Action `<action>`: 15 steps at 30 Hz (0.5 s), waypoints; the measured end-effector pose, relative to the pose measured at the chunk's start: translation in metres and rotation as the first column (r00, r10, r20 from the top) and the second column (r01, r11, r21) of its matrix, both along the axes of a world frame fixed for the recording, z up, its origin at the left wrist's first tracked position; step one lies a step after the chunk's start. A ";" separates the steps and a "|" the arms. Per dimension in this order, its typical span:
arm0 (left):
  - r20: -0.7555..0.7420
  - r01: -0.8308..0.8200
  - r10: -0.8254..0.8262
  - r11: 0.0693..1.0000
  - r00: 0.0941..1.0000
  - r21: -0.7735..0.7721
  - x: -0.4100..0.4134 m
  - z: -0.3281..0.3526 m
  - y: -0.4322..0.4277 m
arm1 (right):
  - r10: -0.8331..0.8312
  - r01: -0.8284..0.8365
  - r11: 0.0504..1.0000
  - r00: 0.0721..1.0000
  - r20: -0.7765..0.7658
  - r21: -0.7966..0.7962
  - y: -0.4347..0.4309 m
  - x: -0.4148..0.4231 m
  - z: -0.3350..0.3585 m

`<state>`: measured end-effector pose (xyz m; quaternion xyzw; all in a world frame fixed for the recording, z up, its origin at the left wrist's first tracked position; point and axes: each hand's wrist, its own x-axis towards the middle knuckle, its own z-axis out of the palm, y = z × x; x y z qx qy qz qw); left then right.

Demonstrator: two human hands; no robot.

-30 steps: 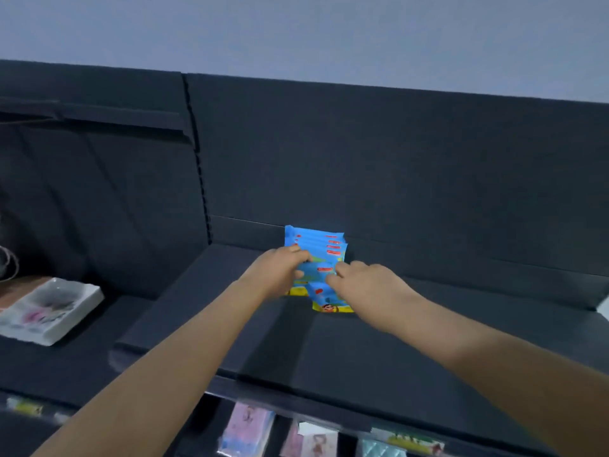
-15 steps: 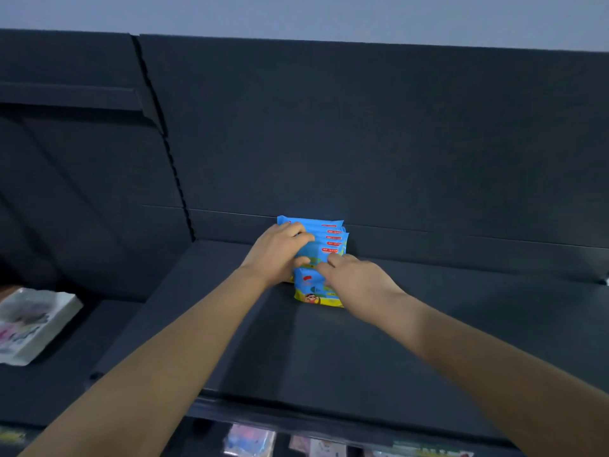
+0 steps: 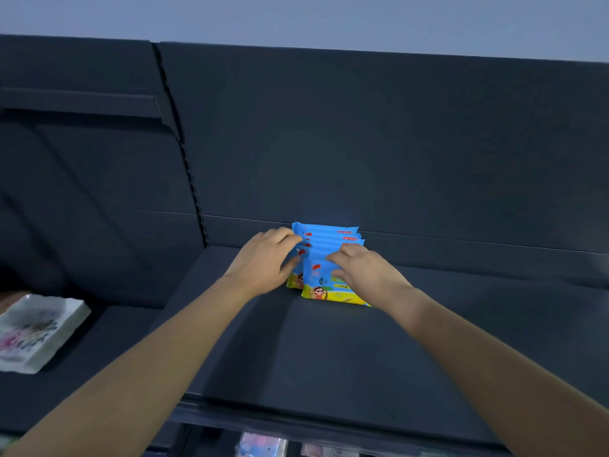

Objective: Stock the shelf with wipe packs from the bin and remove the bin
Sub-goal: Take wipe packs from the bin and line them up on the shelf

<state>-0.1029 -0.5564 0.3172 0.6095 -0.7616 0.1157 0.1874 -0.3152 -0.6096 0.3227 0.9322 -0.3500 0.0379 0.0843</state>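
Observation:
Several blue wipe packs point(image 3: 324, 245) stand in a row at the back of the dark shelf point(image 3: 329, 351), against the back panel. The front pack has a yellow cartoon bottom edge. My left hand point(image 3: 263, 262) holds the row's left side, thumb on the front and fingers at the back. My right hand point(image 3: 361, 272) lies on the front pack's right half with its fingers curled over the top. The bin is out of view.
A white packet point(image 3: 36, 331) lies on the lower neighbouring shelf at the left. More packaged goods point(image 3: 263, 445) show on the shelf below the front edge. The slotted upright point(image 3: 192, 179) divides the two bays. The shelf is bare to the right of the packs.
The front pack has slid a little to the right, out of line with the row. My right hand has moved right with it, and my left hand has stayed on the row's left side.

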 end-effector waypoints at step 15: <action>0.197 -0.194 0.186 0.981 0.963 0.021 -0.033 -0.022 0.011 | -0.150 0.219 0.894 0.968 0.199 -0.391 -0.005 0.010 -0.035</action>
